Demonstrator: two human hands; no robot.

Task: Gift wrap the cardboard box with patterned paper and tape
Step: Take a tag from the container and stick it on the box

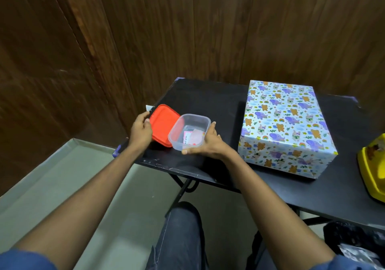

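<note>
Left hand (141, 131): gripping the rim of the red lid (163, 123), fingers curling over its 9 o'clock edge.
Right hand (205, 144): clasping the clear tub (188, 132) at its 4 o'clock corner, thumb lying along the near rim.
Step in hand: probably closing the tub; squaring the lid over the rim before pressing is looking wise (corners first).
Wrapped box (285, 126): sitting on the black surface (208, 101) at 3 o'clock of the tub, well apart, patterned paper covering every visible face.
Hard to make out: the pinkish contents (192, 137) inside the tub; no tape showing anywhere.
Cut off: a yellow object (373, 165) at the right border.
</note>
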